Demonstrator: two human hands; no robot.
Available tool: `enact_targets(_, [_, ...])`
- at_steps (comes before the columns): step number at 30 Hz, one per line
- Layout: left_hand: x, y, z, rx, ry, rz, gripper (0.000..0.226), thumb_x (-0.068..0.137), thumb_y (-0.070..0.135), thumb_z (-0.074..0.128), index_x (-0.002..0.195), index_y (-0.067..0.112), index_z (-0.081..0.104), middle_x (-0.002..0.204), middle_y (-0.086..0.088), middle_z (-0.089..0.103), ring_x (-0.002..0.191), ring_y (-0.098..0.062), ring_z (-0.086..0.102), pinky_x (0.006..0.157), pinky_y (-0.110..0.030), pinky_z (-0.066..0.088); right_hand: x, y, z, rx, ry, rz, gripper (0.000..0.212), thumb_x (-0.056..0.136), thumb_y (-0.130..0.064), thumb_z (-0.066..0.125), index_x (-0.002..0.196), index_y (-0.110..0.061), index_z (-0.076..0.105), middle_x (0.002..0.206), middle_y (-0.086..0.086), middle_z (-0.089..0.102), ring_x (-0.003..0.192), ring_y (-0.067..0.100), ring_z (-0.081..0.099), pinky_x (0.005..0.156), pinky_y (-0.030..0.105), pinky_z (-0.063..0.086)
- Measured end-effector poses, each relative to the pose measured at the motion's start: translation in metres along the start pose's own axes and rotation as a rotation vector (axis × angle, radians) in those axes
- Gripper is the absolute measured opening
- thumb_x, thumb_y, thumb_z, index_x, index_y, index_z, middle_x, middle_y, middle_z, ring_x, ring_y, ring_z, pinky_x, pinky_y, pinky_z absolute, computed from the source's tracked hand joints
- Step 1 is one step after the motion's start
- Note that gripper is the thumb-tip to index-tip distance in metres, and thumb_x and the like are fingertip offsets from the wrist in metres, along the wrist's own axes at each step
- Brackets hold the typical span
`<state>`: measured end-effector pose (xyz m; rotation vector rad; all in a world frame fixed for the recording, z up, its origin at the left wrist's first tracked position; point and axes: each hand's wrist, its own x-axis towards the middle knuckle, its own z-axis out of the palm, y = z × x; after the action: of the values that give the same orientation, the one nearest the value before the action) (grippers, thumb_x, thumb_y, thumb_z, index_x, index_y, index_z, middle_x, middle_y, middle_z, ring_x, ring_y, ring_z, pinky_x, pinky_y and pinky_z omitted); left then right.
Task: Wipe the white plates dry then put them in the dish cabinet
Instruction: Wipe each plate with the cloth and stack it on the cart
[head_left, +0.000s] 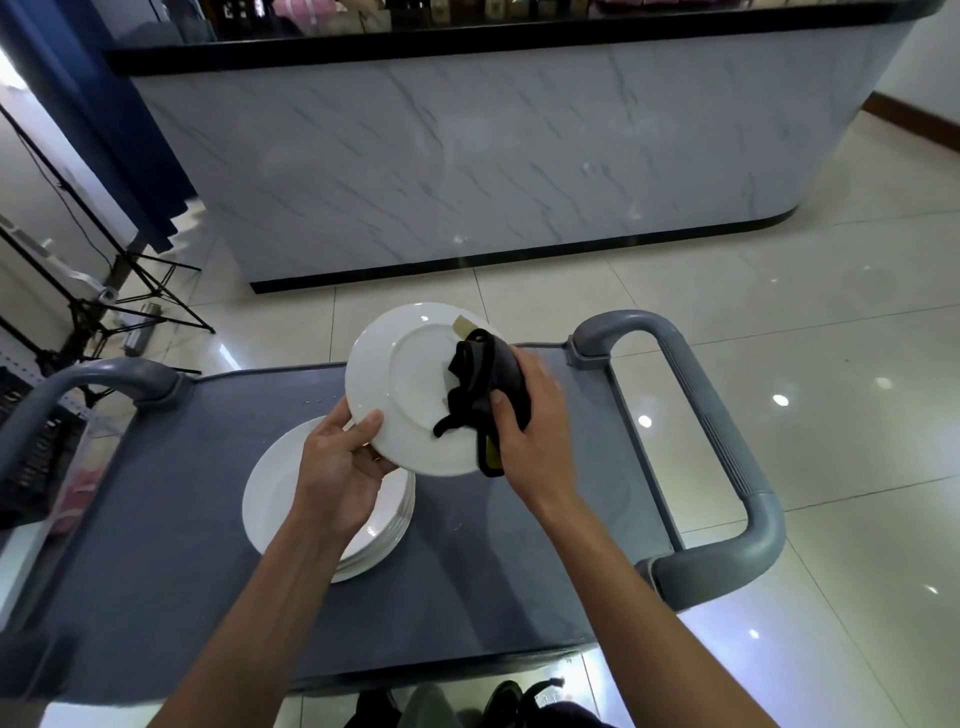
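Over a grey service cart (467, 571), the left hand (340, 462) pinches a white plate (410, 384) by its rim, tilting it clear of the plate stack (275, 499) so the right hand (535, 421), clutching a black cloth (478, 384), can wipe its face.

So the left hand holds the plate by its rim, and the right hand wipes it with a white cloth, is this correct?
Not quite: the head view shows the cloth is black, not white. The left hand does hold the plate by its rim, and the right hand wipes it.
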<state>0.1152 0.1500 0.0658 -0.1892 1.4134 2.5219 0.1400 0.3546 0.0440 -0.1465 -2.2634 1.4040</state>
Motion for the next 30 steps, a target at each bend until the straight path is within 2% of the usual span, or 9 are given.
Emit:
enact_targets(4, [0.005,0.004,0.005,-0.074,0.020,0.008,0.048,0.087,0.007,0.057,0.134,0.008,0.057,0.128,-0.015,0.066,0.109,-0.030,0.068,0.079,-0.047,0.060,-0.020,-0.005,0.013,-0.058,0.049,-0.018,0.050,0.101,-0.020,0.056,0.149,-0.017,0.042,0.152,0.001,0.042,0.142,0.025,0.034,0.116,0.048,0.032])
enact_targets(9, [0.011,0.006,0.005,-0.143,0.037,0.007,0.039,0.096,0.003,0.048,0.134,0.012,0.057,0.126,-0.014,0.068,0.107,-0.031,0.069,0.074,-0.043,0.060,-0.040,-0.014,0.036,-0.144,0.074,-0.067,0.052,0.105,-0.033,0.045,0.154,-0.025,0.031,0.160,-0.002,0.031,0.150,0.023,0.020,0.121,0.045,0.027])
enact_targets(12, [0.011,0.006,0.001,-0.130,0.048,0.000,0.039,0.099,0.002,0.046,0.136,0.010,0.055,0.127,-0.015,0.067,0.107,-0.032,0.070,0.075,-0.044,0.060,-0.047,-0.013,0.041,-0.141,0.062,-0.071,0.051,0.105,-0.029,0.045,0.155,-0.025,0.031,0.160,-0.002,0.030,0.151,0.022,0.019,0.122,0.044,0.026])
enact_targets(15, [0.010,0.005,-0.004,-0.099,0.055,-0.006,0.039,0.097,0.003,0.049,0.136,0.009,0.056,0.126,-0.015,0.067,0.107,-0.031,0.069,0.076,-0.047,0.060,-0.045,-0.009,0.038,-0.072,0.067,-0.024,0.051,0.104,-0.019,0.049,0.153,-0.024,0.036,0.159,-0.003,0.033,0.149,0.018,0.022,0.122,0.041,0.026])
enact_targets(21, [0.007,0.008,-0.014,0.011,0.001,-0.028,0.043,0.085,0.011,0.062,0.128,0.012,0.062,0.121,-0.012,0.070,0.104,-0.028,0.070,0.074,-0.046,0.060,-0.004,-0.001,0.014,-0.004,0.054,0.025,0.046,0.102,-0.008,0.051,0.147,-0.014,0.045,0.145,0.004,0.052,0.134,0.025,0.045,0.112,0.049,0.037])
enact_targets(24, [0.007,0.010,-0.015,0.083,-0.036,-0.035,0.038,0.083,0.011,0.062,0.121,0.014,0.067,0.117,-0.013,0.071,0.099,-0.030,0.070,0.069,-0.046,0.060,0.016,0.000,0.002,-0.028,0.012,0.018,0.049,0.100,-0.006,0.051,0.148,-0.012,0.045,0.145,0.005,0.053,0.133,0.023,0.047,0.112,0.048,0.038])
enact_targets(30, [0.005,0.010,-0.010,0.145,-0.109,-0.036,0.037,0.082,0.009,0.065,0.117,0.019,0.073,0.117,-0.016,0.071,0.099,-0.033,0.070,0.072,-0.051,0.060,0.045,-0.004,-0.005,-0.086,-0.061,-0.074,0.050,0.099,-0.003,0.049,0.148,-0.011,0.044,0.144,0.006,0.053,0.133,0.021,0.048,0.113,0.044,0.038])
